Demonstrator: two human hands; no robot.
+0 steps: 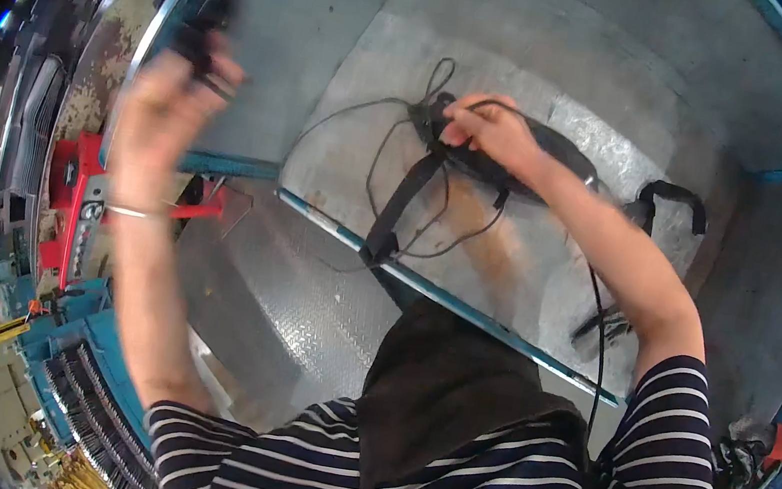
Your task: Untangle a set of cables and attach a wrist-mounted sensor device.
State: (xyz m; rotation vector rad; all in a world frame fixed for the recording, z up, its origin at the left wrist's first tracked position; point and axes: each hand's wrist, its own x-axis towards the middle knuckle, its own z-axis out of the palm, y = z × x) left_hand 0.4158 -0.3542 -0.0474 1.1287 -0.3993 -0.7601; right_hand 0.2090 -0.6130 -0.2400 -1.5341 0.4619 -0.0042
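Black device: a long dark body (515,157) lying on the grey metal table (577,80), with a strap (399,207) trailing toward the near edge and thin cables (380,147) looped beside it.
Right hand: the right hand (491,130) rests on the device's left end, fingers curled over it in a closed grip.
Left hand: the left hand (175,96) is raised well apart, closed around a small black object (206,30); blurred, so its kind is unclear.
Doing it well: I judge a steady pinning hand matters, keeping cables untangled.
Around: red machine (79,198) at left.
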